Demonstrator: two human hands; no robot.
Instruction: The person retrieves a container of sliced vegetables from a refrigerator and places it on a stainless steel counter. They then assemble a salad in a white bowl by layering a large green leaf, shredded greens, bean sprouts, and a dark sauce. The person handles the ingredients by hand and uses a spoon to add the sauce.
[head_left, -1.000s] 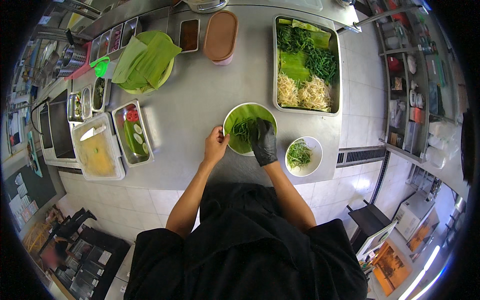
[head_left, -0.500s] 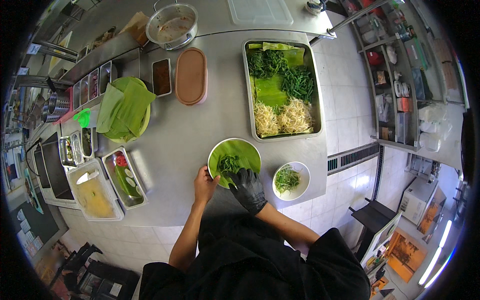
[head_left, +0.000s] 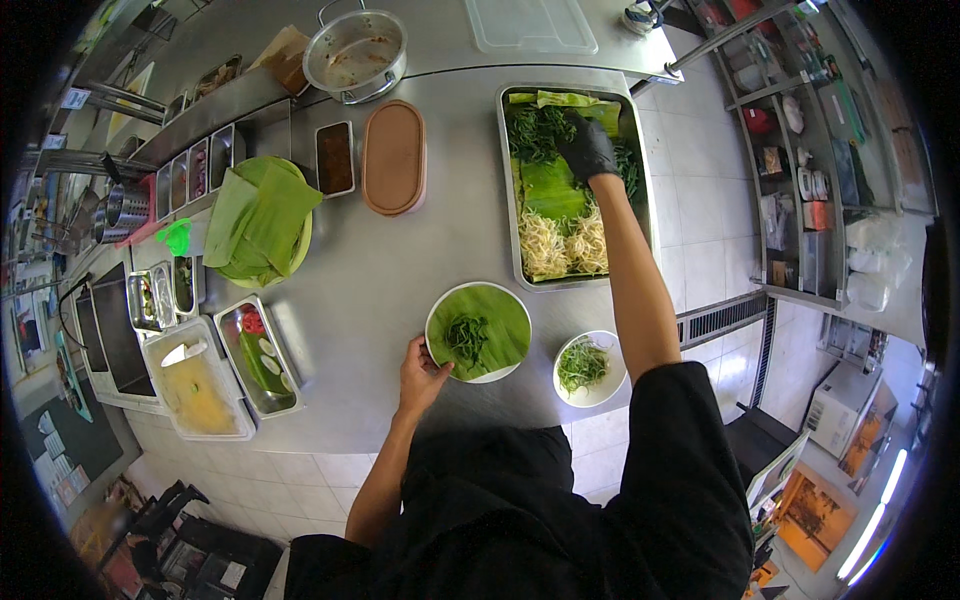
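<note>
Clear plastic: one square tub (head_left: 215, 420) at the table's left edge, yellowish contents, with a white utensil (head_left: 183, 352) lying across its top. Just right of it, one oblong steel tray (head_left: 285, 404) with red slices (head_left: 250, 320), pale green rounds (head_left: 267, 347) and long green pieces. Beyond these, one stack of cut green leaves (head_left: 262, 215) heaped on a round green dish. Next, one small metal container (head_left: 335, 160), dark brown contents; behind it, one two-handled steel pot (head_left: 376, 86), stained inside; and one oblong box with a brown lid (head_left: 393, 158).

Centre: one left hand (head_left: 422, 378), bare, clamped on the left rim of a white bowl (head_left: 490, 376), thumb above, fingers against the outside. The white bowl rests on the steel table near its front edge, lined with green leaf (head_left: 500, 325); a small tangle of dark shredded greens (head_left: 465, 340) sits left of its middle.

Right of centre: one large deep tray (head_left: 560, 286), leaf-lined, with leafy greens (head_left: 533, 132) at the far left, cut green pieces (head_left: 627, 165) at the right, two heaps of bean sprouts (head_left: 545, 245) nearest. One right hand (head_left: 588, 150), black-gloved, reaches in, fingertips at the leafy greens; whether they are closed on any cannot be told. Nearer the table's front edge, one smaller white bowl (head_left: 607, 382), part filled with pale green shreds (head_left: 580, 367).
</note>
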